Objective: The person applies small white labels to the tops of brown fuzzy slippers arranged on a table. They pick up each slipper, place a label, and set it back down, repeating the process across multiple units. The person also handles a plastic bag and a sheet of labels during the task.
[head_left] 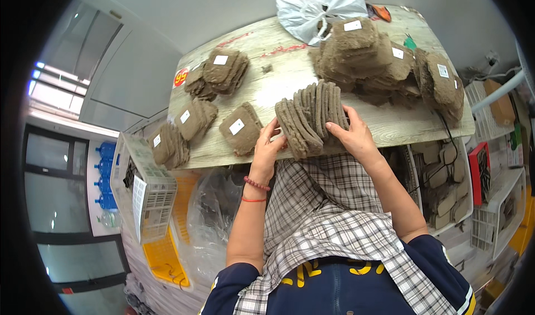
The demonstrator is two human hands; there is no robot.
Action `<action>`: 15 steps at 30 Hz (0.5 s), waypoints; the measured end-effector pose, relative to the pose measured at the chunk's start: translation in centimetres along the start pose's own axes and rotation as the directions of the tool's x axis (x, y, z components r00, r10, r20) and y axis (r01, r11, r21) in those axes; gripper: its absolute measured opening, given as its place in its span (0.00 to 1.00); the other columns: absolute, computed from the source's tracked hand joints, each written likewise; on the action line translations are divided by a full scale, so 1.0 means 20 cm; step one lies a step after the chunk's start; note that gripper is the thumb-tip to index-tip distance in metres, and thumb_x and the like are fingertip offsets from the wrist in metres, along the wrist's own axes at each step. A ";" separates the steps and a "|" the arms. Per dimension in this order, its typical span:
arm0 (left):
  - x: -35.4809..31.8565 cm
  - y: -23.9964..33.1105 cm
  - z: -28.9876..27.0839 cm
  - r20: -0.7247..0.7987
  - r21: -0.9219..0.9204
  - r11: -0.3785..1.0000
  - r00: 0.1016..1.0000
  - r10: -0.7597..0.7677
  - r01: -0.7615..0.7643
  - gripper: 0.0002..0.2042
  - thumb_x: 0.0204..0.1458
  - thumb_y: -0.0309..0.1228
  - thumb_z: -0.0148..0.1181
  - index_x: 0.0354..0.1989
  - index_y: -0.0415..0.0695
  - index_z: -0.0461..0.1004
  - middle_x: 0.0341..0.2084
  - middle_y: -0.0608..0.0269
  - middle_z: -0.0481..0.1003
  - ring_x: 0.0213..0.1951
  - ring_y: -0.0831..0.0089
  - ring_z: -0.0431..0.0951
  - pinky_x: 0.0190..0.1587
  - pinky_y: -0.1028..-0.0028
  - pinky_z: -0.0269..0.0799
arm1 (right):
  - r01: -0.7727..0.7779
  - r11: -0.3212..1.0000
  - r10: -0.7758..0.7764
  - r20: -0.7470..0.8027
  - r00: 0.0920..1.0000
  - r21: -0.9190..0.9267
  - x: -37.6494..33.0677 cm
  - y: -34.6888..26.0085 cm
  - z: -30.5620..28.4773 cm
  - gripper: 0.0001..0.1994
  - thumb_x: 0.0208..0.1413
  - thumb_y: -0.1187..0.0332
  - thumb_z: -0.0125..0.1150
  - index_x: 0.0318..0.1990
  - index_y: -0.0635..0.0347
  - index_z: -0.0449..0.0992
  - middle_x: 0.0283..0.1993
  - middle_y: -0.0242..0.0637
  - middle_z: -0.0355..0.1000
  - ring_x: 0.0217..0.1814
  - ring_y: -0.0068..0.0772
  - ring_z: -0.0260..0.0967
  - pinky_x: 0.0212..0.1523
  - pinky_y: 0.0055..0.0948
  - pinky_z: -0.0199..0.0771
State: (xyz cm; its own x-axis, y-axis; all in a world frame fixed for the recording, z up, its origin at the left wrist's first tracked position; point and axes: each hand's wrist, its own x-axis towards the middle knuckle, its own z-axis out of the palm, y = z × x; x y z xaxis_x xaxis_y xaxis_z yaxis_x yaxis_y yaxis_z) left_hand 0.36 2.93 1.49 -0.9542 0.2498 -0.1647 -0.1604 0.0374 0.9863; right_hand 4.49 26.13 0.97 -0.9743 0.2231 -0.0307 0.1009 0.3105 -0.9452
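Note:
A fanned row of brown felt-like pads (310, 116) stands on edge near the front of the wooden table (267, 84). My left hand (268, 148) presses against the row's left end. My right hand (352, 134) grips its right end, fingers over the top of the pads. Both hands hold the row between them. Red bead and cord bracelets sit on my left wrist.
Small stacks of the same pads (241, 128) with white labels lie at left, a large heap (379, 59) at right. A white plastic bag (319, 6) sits at the far edge. A white crate (146, 189) and yellow crate (164, 254) stand lower left, white bins (446, 187) at right.

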 end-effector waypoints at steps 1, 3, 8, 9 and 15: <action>0.00 0.03 0.00 0.032 -0.115 0.993 0.999 -0.006 0.010 0.26 0.60 0.32 0.50 0.67 0.39 0.58 0.52 0.66 0.70 0.47 0.77 0.71 0.47 0.77 0.66 | 0.008 1.000 -0.008 -0.003 1.000 -0.010 0.00 -0.01 0.01 0.34 0.53 0.54 0.64 0.61 0.67 0.63 0.59 0.53 0.68 0.61 0.49 0.67 0.60 0.38 0.65; -0.02 0.07 0.00 0.012 -0.257 0.966 1.000 0.003 0.000 0.25 0.62 0.35 0.48 0.65 0.36 0.60 0.45 0.67 0.73 0.41 0.78 0.73 0.44 0.78 0.66 | 0.022 0.999 -0.023 -0.011 1.000 -0.029 0.01 -0.02 0.03 0.34 0.54 0.54 0.64 0.62 0.67 0.62 0.60 0.53 0.66 0.62 0.47 0.66 0.61 0.38 0.64; -0.05 0.11 0.05 -0.031 -0.282 0.959 1.000 -0.001 -0.008 0.25 0.62 0.37 0.52 0.64 0.37 0.61 0.49 0.64 0.73 0.44 0.78 0.73 0.46 0.77 0.67 | -0.047 0.997 0.046 0.025 0.999 0.067 0.02 0.01 0.05 0.35 0.54 0.53 0.64 0.63 0.68 0.61 0.61 0.54 0.65 0.62 0.46 0.65 0.60 0.37 0.64; -0.05 0.11 0.06 -0.018 -0.300 0.954 1.000 0.012 -0.017 0.25 0.62 0.36 0.52 0.64 0.36 0.60 0.50 0.63 0.73 0.46 0.77 0.73 0.48 0.77 0.67 | -0.051 0.997 0.049 0.022 0.999 0.060 0.03 0.02 0.05 0.35 0.54 0.53 0.64 0.63 0.69 0.61 0.61 0.54 0.65 0.62 0.46 0.65 0.60 0.37 0.64; 0.02 0.01 0.05 0.009 -0.355 0.931 0.996 0.093 -0.083 0.22 0.64 0.28 0.46 0.65 0.33 0.57 0.56 0.57 0.70 0.55 0.74 0.71 0.56 0.74 0.68 | -0.070 0.996 0.070 0.022 0.997 0.045 0.02 -0.01 0.05 0.35 0.54 0.53 0.64 0.62 0.70 0.62 0.59 0.54 0.67 0.61 0.46 0.66 0.60 0.36 0.64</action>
State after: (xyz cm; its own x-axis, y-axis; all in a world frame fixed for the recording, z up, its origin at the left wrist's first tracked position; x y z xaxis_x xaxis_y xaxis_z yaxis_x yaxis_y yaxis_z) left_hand 0.22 3.96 1.69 -0.9626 0.2610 -0.0725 -0.1595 -0.3297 0.9305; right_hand 3.93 25.21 0.90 -0.9691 0.2238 -0.1035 0.1601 0.2520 -0.9544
